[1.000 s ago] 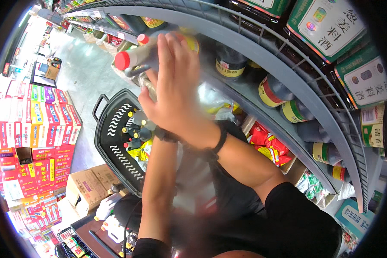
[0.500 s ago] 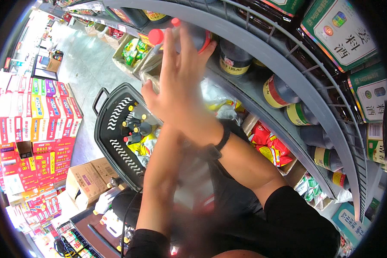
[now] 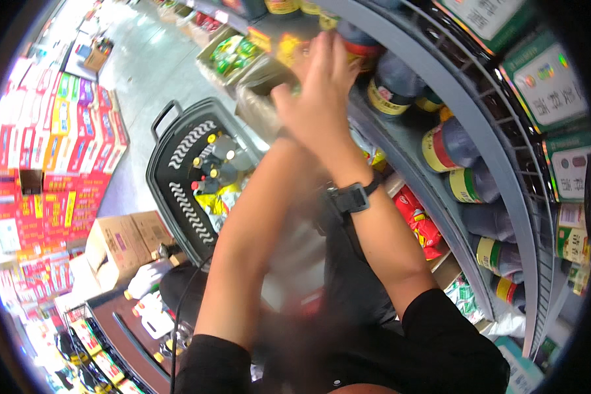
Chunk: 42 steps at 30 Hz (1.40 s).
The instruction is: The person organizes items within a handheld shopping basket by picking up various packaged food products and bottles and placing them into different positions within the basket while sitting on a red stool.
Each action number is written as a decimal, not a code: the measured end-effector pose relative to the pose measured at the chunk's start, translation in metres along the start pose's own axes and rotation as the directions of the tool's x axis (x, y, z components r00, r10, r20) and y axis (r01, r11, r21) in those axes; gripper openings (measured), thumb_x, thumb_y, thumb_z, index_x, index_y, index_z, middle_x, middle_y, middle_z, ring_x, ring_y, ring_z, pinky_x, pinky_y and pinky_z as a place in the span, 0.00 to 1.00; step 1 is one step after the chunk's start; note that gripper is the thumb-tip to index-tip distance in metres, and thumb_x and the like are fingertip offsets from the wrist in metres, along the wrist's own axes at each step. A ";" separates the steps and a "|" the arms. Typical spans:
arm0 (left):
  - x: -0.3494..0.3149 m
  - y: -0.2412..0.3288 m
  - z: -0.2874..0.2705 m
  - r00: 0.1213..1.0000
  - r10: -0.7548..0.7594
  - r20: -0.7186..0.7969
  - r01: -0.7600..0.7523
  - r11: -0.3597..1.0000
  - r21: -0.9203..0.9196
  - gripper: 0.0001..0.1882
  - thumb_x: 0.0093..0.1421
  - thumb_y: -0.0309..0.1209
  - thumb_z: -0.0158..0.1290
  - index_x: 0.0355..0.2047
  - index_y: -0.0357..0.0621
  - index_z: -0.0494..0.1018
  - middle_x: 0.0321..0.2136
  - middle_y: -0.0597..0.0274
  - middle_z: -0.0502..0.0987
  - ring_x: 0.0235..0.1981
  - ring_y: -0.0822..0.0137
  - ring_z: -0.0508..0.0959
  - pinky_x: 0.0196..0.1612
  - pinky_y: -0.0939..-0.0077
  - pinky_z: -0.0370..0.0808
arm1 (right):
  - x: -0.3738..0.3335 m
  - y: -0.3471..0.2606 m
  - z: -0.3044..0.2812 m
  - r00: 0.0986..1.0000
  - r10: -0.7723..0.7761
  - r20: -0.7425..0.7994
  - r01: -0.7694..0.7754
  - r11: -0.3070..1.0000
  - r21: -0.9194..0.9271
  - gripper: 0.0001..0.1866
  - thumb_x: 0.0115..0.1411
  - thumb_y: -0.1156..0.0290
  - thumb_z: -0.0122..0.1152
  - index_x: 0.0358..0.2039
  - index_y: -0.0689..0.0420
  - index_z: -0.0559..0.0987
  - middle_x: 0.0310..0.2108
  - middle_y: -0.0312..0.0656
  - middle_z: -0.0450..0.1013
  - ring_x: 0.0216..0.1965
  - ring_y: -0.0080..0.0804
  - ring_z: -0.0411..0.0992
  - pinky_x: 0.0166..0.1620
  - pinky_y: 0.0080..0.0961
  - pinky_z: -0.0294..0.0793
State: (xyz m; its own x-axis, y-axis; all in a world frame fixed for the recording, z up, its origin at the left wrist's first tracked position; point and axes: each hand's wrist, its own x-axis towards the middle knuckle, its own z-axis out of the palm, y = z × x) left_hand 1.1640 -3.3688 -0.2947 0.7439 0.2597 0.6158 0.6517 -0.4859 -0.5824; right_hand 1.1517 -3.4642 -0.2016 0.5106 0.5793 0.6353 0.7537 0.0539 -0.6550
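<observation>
My right hand, a dark watch on its wrist, reaches toward the lower shelf with its back showing. Its fingers are stretched and the thumb stands apart; no held thing shows. The fingertips overlap dark bottles with yellow labels at the shelf edge; whether they touch cannot be made out. My left forearm runs up beneath the right one, and its hand is hidden behind the right hand and wrist. To the left, a black shopping basket holds several bottles with yellow or red caps, and a yellow packet.
A curved grey shelf with a wire rail carries large dark jugs; boxed bottles stand above. Cartons of green packets and red packets sit below. Stacked boxes and a brown carton stand left.
The view has shifted, and my right hand now lies further right, over the shelf edge. Two red caps seen beside its fingers before no longer show.
</observation>
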 end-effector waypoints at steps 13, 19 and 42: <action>-0.145 -0.114 -0.114 0.874 -0.168 0.457 0.480 0.452 -0.752 0.20 0.52 0.30 0.57 0.48 0.47 0.79 0.54 0.53 0.75 0.57 0.42 0.70 0.57 0.48 0.71 | -0.020 -0.001 0.023 0.949 -0.116 0.292 0.095 0.992 0.086 0.26 0.55 0.62 0.63 0.52 0.61 0.78 0.53 0.56 0.73 0.57 0.58 0.68 0.63 0.47 0.64; -0.306 -0.215 -0.144 0.628 0.047 0.777 0.691 0.425 -0.584 0.14 0.59 0.26 0.53 0.45 0.36 0.77 0.41 0.42 0.81 0.44 0.42 0.80 0.48 0.55 0.77 | -0.054 -0.044 0.058 0.633 -0.170 0.755 0.019 0.979 0.205 0.16 0.57 0.67 0.62 0.44 0.61 0.82 0.34 0.49 0.82 0.36 0.44 0.81 0.43 0.35 0.79; -0.345 -0.271 -0.196 0.341 -0.185 0.921 0.913 0.299 -0.278 0.18 0.63 0.38 0.49 0.50 0.44 0.75 0.43 0.41 0.81 0.46 0.40 0.79 0.49 0.49 0.76 | -0.322 0.004 0.348 -0.076 -0.416 0.906 -0.423 0.836 0.349 0.19 0.60 0.57 0.63 0.40 0.63 0.82 0.35 0.46 0.81 0.34 0.38 0.79 0.38 0.40 0.77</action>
State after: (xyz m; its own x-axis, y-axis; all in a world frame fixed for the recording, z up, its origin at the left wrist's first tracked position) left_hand 0.7016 -3.4902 -0.2456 0.2697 0.9476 -0.1710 0.8328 -0.1404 0.5355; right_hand 0.8459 -3.3678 -0.5509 -0.7275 0.6703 -0.1463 0.2698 0.0834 -0.9593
